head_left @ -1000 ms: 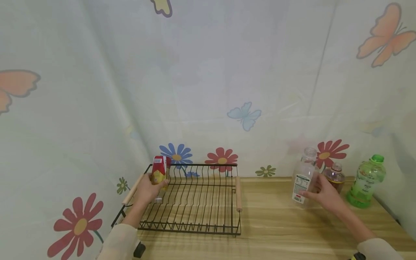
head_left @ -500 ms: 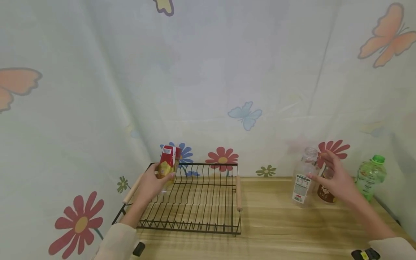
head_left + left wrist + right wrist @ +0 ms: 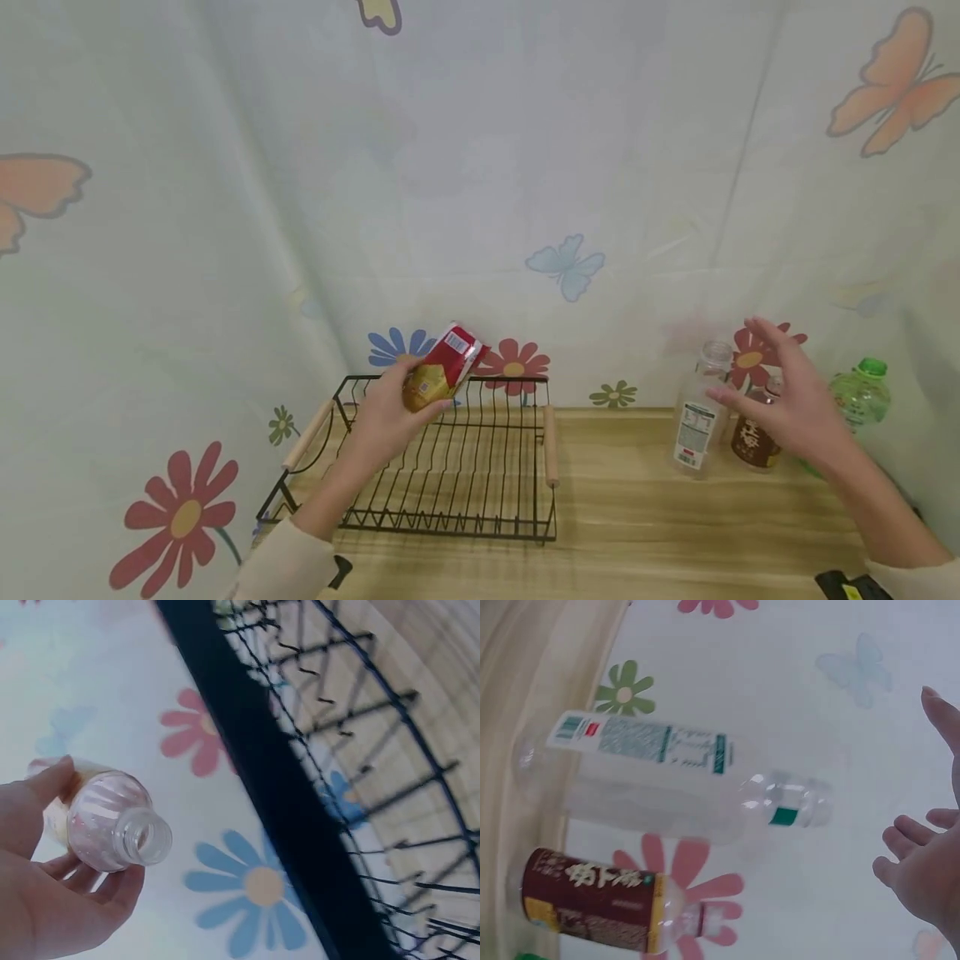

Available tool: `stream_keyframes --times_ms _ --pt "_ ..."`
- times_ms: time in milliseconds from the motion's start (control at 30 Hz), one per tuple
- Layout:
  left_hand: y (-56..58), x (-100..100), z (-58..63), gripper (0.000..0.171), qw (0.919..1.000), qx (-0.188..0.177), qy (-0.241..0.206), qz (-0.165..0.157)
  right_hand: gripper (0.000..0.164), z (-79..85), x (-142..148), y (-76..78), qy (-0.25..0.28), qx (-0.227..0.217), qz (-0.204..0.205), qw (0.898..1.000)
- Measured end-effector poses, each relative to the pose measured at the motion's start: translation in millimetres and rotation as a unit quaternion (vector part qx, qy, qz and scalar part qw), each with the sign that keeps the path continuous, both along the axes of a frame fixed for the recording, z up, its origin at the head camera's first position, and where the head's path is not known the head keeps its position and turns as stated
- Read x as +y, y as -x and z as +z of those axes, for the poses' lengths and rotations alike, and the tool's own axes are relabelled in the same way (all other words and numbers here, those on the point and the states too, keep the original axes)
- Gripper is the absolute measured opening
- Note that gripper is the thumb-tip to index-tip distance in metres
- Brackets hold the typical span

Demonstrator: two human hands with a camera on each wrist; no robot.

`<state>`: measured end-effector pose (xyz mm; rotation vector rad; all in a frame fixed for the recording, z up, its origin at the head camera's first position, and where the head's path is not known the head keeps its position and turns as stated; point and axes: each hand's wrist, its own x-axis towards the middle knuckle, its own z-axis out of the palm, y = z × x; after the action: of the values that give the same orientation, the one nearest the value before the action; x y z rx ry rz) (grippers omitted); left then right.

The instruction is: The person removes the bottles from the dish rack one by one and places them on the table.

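Note:
Over the back of a black wire dish rack (image 3: 551,450), my left hand (image 3: 390,417) grips a bottle with a red and yellow label (image 3: 446,367). The bottle is tilted bottom-up; the left wrist view shows its clear, uncapped neck (image 3: 142,836) beyond the fingers. My right hand (image 3: 802,408) is apart from everything, its thumb and fingers spread. Nearest to it stands a clear bottle (image 3: 696,429) with a white and green label, upright on the table. Behind that hand, a smaller bottle with a brown label (image 3: 752,437) also stands upright.
A green bottle (image 3: 862,396) stands at the far right, partly hidden by my right forearm. The rack has wooden side handles and sits on the left of the wood-grain table (image 3: 622,517). A curtain with flowers and butterflies (image 3: 450,167) hangs right behind the table.
My left hand has lifted the red and yellow bottle off the rack and carried it right, tilting it. My right hand has let go of the clear bottle and risen to the right.

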<state>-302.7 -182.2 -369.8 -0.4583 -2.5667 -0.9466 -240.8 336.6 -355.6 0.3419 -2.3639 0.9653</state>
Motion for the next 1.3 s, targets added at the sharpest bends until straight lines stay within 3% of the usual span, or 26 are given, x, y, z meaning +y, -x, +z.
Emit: stream_keyframes --times_ms 133,333,533,700,833,1067,1300 --pt "-14.4 19 11.0 0.081 0.9984 0.034 0.043 -0.013 0.111 11.9 -18 -5.5 -0.030 0.049 0.014 0.998" --pt "-34.3 47 22.1 0.075 0.9924 0.073 0.091 -0.039 0.118 15.9 -50 -10.3 -0.064 0.099 0.063 0.991" --pt "-46.2 71 27.8 0.074 0.9869 0.095 0.115 -0.062 0.121 14.6 -82 -12.9 -0.102 0.102 0.093 0.985" --pt "-50.6 86 28.3 0.077 0.9835 0.097 0.132 -0.077 0.119 10.8 -103 -12.4 -0.106 0.083 0.115 0.984" --pt "-51.9 95 25.2 0.077 0.9781 0.105 0.155 -0.092 0.119 4.7 -115 -9.1 -0.123 0.094 0.124 0.980" --pt "-52.9 110 16.8 0.077 0.9656 0.113 0.200 -0.122 0.112 -4.5 -132 -4.7 -0.194 0.152 0.151 0.957" --pt "-56.9 122 18.4 0.074 0.9574 0.116 0.216 -0.152 0.102 -8.0 -141 -5.8 -0.254 0.143 0.147 0.945"
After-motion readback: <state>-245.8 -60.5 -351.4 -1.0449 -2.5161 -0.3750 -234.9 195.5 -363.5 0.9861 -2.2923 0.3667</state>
